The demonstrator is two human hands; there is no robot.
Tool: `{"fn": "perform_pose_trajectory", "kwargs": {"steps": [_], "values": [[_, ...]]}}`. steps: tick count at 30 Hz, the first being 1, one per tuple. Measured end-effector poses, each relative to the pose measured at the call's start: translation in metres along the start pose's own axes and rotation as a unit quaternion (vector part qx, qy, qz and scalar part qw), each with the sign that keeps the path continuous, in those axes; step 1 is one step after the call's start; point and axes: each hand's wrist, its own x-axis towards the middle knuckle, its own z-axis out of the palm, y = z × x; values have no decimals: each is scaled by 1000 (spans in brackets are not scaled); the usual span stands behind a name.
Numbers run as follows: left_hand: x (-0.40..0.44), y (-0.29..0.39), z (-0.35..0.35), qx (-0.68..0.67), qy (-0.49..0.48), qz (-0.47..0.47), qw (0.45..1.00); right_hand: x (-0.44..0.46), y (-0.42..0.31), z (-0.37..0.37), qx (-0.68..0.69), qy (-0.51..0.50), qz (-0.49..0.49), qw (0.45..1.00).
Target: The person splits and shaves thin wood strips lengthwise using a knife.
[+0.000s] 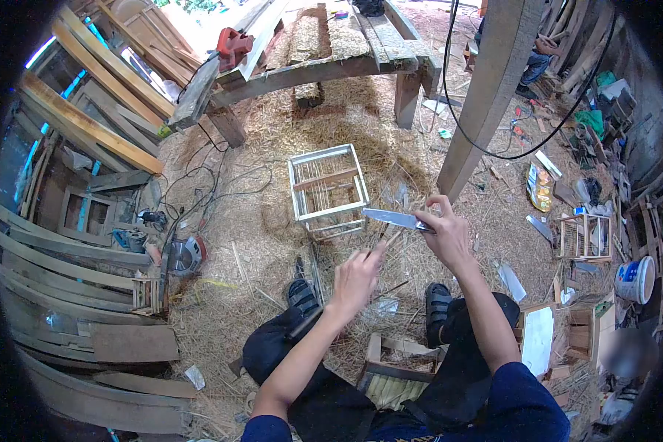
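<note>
My right hand (445, 230) is closed round the handle end of a knife (394, 218), whose pale blade points left. Lower and to the left, my left hand (358, 278) is closed on a thin stick (393, 239) that sticks out up and to the right, just below the blade. Whether blade and stick touch, I cannot tell. Beyond my hands a small wooden cage (330, 214) with thin bars stands on the ground, which is strewn with shavings.
A wooden workbench (302, 74) bears a red tool (233, 46). An upright post (486, 96) rises ahead on the right, with a black cable hanging by it. Planks, a circular saw (188, 255) and cords lie left. At right are a white bucket (636, 280) and a seated person (539, 59).
</note>
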Motion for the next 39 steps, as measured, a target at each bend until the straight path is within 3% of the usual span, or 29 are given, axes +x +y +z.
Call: {"fn": "perform_pose_trajectory", "kwargs": {"steps": [2, 5, 11, 17, 20, 27, 32, 35, 39], "values": [[2, -10, 7, 23, 68, 61, 996, 0, -5, -5, 2, 2, -12, 1000], [1, -12, -4, 77, 89, 89, 989, 2, -10, -2, 26, -3, -9, 1000], [-4, 1, 6, 89, 115, 124, 982, 1, 1, -13, 31, -4, -20, 999], [-7, 9, 3, 130, 58, 119, 983, -22, 15, -15, 34, -32, 2, 999], [-7, 6, 2, 131, 113, 143, 975, -29, 4, -23, 10, -66, 23, 998], [0, 3, -17, 126, 184, 101, 970, -37, -7, 3, 134, -94, 9, 986], [3, -2, -27, 103, 198, 31, 974, -23, -29, 8, 241, -144, 136, 950], [13, 7, -40, 88, 293, -2, 952, -21, -32, 31, 345, -108, 121, 925], [24, 12, -31, 34, 358, -70, 930, -17, -50, 32, 410, -115, 194, 884]]}}
